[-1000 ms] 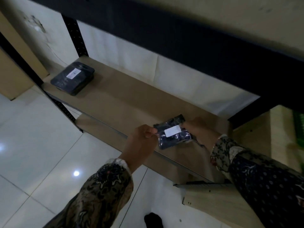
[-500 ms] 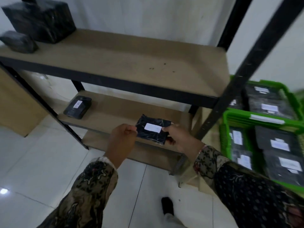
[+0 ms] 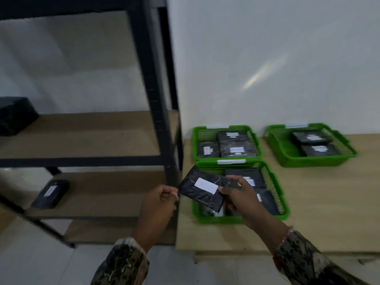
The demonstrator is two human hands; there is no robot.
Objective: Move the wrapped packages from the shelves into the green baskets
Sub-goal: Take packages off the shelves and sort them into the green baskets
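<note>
White wall forms the background; a black metal shelving unit (image 3: pixel 156 99) stands at left and a low wooden platform (image 3: pixel 320 202) at right.

Held package (image 3: pixel 202 191): black wrap, white label facing up, tilted, positioned in the air over the left part of the nearest green basket (image 3: pixel 280 199). Right hand (image 3: pixel 239 199): thumb on the top face beside the label, fingers curled under the right edge, gripping the package. Left hand (image 3: pixel 158 203): fingers curled, fingertips at or just beside the package's left edge; contact cannot be confirmed because of blur.

Nearest green basket: rests on the platform just beside the shelving unit's front post and contains several labelled black packages, partly hidden by the right hand. Second green basket (image 3: pixel 225 161): directly behind the first, touching it, containing three visible packages. Third green basket (image 3: pixel 292 159): further right, apart from the other two, containing two packages.

Shelving unit: one labelled black package (image 3: pixel 50 194) lies on the lower shelf (image 3: pixel 107 194); a bulkier black-wrapped bundle (image 3: pixel 15 115) sits at the left edge of the middle shelf (image 3: pixel 92 136). Both forearms wear patterned sleeves (image 3: pixel 123 264).
</note>
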